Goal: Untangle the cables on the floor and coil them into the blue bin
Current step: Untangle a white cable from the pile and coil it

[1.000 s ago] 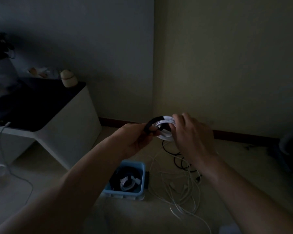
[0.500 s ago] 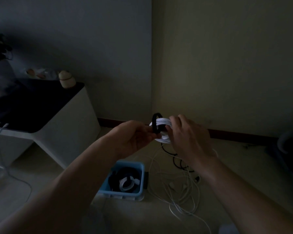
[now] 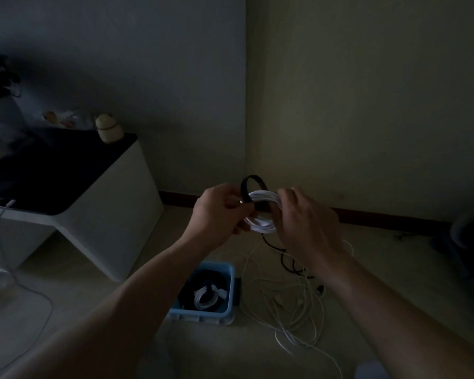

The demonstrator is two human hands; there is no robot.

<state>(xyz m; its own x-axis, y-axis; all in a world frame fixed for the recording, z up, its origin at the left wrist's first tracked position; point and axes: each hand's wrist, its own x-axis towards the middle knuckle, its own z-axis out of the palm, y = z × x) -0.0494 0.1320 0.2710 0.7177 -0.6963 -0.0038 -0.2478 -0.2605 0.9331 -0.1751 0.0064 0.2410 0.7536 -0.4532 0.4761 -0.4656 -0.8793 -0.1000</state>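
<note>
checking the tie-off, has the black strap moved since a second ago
Yes: the black strap now loops up above the baseboard, over the white coil.

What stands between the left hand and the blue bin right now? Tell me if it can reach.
Probably yes: the blue bin sits open-topped below the left hand, with only air between. But its fingers pinch the black strap on the white coil, so it is occupied.
</note>
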